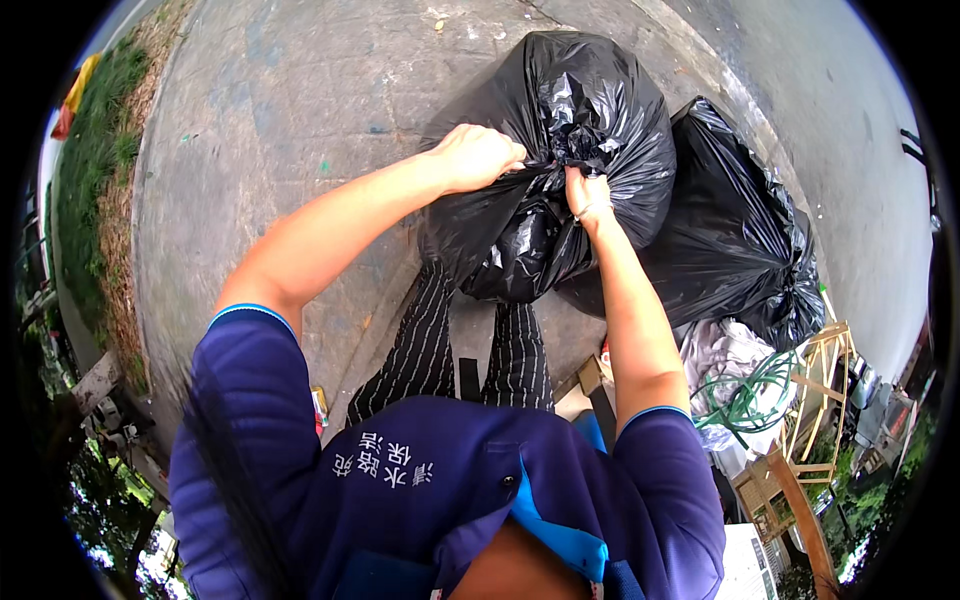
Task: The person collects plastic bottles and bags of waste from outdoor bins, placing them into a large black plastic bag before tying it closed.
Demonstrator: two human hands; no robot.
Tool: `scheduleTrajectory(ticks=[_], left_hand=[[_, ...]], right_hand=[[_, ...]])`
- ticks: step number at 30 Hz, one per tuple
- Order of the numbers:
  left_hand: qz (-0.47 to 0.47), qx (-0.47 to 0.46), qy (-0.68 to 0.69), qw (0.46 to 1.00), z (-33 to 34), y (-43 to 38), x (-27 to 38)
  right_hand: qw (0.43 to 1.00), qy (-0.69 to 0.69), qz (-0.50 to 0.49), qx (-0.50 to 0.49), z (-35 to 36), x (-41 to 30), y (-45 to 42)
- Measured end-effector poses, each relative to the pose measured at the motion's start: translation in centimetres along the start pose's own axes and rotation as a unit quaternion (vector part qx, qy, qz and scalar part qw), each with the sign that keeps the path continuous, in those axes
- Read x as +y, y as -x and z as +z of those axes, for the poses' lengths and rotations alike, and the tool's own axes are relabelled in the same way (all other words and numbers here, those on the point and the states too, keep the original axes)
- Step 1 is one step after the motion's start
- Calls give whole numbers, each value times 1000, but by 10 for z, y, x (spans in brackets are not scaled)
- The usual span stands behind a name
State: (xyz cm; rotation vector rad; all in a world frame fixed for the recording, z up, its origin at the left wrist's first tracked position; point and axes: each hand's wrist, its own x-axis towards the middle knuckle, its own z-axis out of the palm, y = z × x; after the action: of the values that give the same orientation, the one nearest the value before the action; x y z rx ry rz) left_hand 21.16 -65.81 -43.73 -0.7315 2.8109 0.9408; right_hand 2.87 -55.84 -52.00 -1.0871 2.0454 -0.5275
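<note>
A large, full black plastic garbage bag (630,112) stands on the pavement right before me, its top gathered and twisted near the middle. My left hand (478,156) grips a stretched strand of the bag's plastic on the left side of the gathered neck. On the other side, my right hand (585,191) holds the bunched plastic at the neck, its fingertips partly hidden by the folds. Whether the strand forms a knot cannot be made out. Touching it on the right is a second full black garbage bag (720,225), with its neck gathered at the lower right.
Right of my legs lie pale crumpled cloth (724,349), a coil of green hose or cord (750,397), and a wooden frame (825,405). Concrete pavement (285,112) extends left to a grass strip (105,157). A kerb (739,90) borders the road on the right.
</note>
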Motion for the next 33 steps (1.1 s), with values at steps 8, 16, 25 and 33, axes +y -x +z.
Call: scheduleTrajectory(ticks=[8,16,25,33], left_hand=[[-228,86,613,752,59,2,62],[-229,129,116,958,77,-7,88],[-49,270,134,952,44,-5,53],[-75,163,143,973,53,-30,30]], right_hand=[[969,-183,97,-135,-21,-49,2],[973,-204,61,-84,-14,-28,-1],[978,-149,-147,21,-7,-19,18],[952,-246,-161,83,-4,-26,34]])
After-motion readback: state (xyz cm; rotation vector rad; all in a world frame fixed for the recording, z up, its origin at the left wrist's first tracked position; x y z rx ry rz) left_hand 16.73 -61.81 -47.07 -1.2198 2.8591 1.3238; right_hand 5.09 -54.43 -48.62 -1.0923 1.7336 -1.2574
